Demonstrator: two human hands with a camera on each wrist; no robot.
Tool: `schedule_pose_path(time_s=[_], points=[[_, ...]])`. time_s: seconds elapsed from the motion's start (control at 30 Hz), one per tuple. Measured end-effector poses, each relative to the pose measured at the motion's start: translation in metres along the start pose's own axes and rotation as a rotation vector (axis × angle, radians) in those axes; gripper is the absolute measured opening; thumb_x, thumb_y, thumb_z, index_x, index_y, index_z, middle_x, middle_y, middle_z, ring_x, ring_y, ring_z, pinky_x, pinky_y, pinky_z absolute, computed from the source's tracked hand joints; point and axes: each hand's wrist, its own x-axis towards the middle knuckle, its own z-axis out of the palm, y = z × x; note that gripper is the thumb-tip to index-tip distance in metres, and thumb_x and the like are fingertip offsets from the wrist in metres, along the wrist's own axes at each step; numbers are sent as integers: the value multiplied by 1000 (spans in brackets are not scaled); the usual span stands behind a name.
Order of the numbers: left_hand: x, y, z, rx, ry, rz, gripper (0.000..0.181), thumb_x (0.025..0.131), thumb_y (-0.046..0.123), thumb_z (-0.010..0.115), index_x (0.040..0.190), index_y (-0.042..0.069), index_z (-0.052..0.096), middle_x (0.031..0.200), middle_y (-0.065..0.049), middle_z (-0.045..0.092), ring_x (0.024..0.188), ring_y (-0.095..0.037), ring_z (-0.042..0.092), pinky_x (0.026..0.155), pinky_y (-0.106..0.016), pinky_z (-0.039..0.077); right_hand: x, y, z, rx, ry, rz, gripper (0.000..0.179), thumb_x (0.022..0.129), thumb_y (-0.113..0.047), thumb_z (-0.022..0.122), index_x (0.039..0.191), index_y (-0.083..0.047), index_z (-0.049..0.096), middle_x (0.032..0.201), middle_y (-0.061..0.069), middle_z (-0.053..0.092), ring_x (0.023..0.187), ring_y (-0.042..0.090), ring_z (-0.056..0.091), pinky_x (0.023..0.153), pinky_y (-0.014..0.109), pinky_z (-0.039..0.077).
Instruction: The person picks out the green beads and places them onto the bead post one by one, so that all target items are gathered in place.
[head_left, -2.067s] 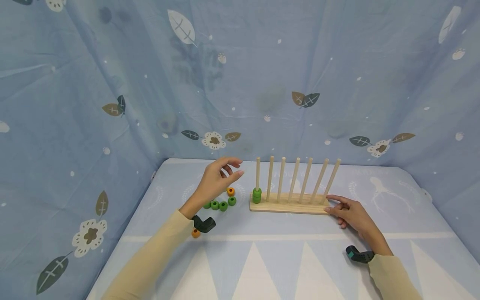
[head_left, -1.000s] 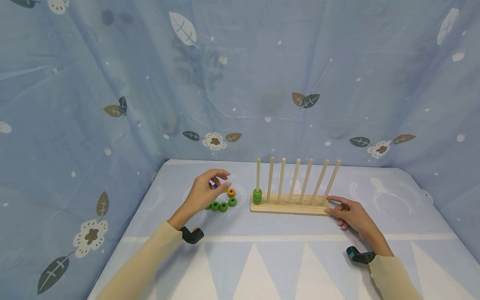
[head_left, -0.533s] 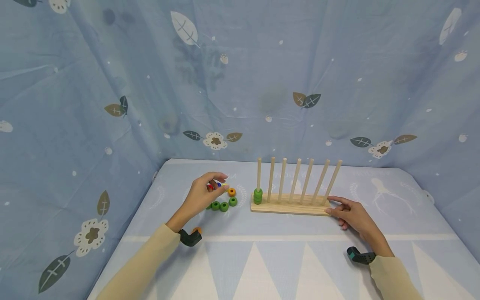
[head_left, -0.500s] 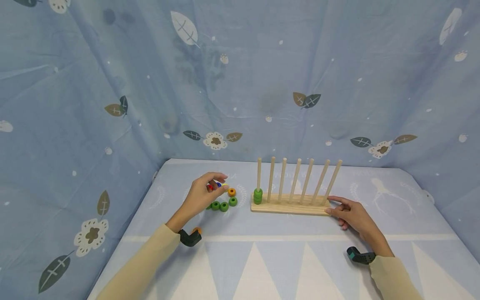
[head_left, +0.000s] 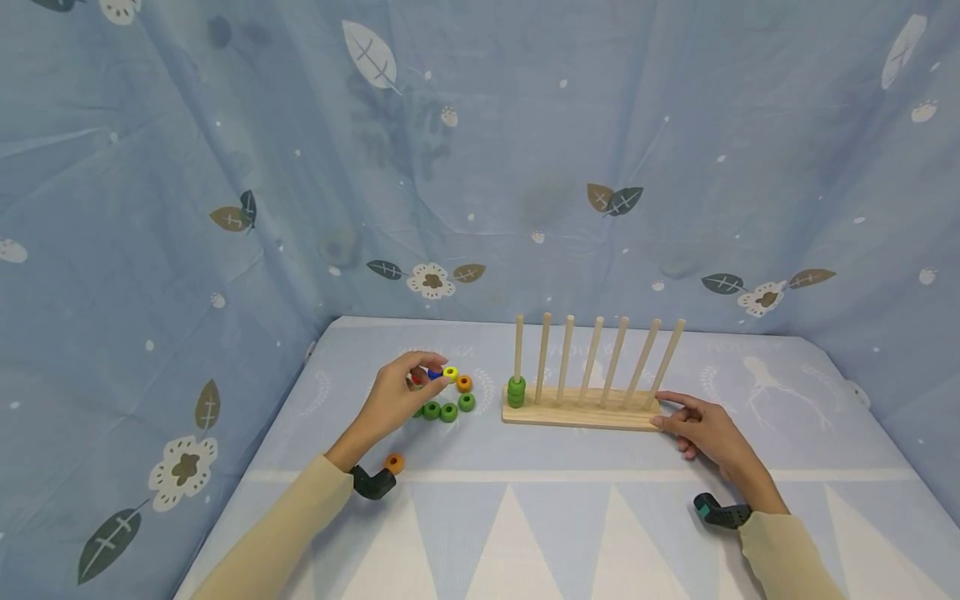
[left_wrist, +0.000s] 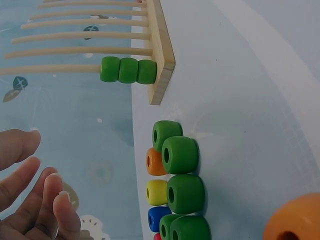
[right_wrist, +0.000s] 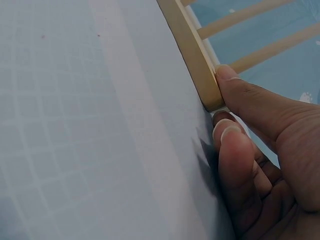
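My left hand (head_left: 392,388) hovers over a loose ring of wooden beads, thumb and fingers apart and bent, holding nothing. A yellow bead (left_wrist: 158,192), a blue bead (left_wrist: 158,219), an orange bead (left_wrist: 155,161) and several green beads (left_wrist: 186,194) make up the ring. A red bead is mostly hidden by the hand in the head view. To the right stands a wooden peg rack (head_left: 581,417) with several upright pegs. Three green beads (left_wrist: 128,70) are stacked on its leftmost peg. My right hand (head_left: 703,427) pinches the rack's right end between thumb and fingers.
Another orange bead (head_left: 394,465) lies apart, nearer me, beside the left wrist's black camera (head_left: 373,483). A patterned cloth covers the table (head_left: 570,508). Behind it hangs a blue leaf-print curtain (head_left: 510,150).
My left hand has moved back left from near the leftmost peg and lowered over the loose beads, uncovering the yellow and blue ones. The right hand and the rack have stayed put.
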Motion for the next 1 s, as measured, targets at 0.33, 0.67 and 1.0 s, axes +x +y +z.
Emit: schedule_pose_path(time_s=[0.33,0.67,1.0], points=[[-6,-7,-7,10,1,-18,31,96,28,77,123,16,70,114,-6,70,90,-15,61,76,-32,54,4,-1,-1,-11,11,15,73,94,-37,77,152,-6,48,83,11,57,58,15,54,53,30,53],[-13,-15,-11,28,11,-57,30,96,25,77,122,12,71,114,-9,70,89,-18,60,75,-33,53,4,-1,0,-2,11,18,71,94,-35,77,151,-5,49,82,10,58,57,14,53,52,31,53],[-19,-22,-13,47,12,-85,32,94,24,78,122,10,71,111,0,70,87,-17,60,72,-31,53,3,1,0,-1,12,25,73,93,-37,78,152,-5,48,84,11,59,58,15,54,53,31,53]])
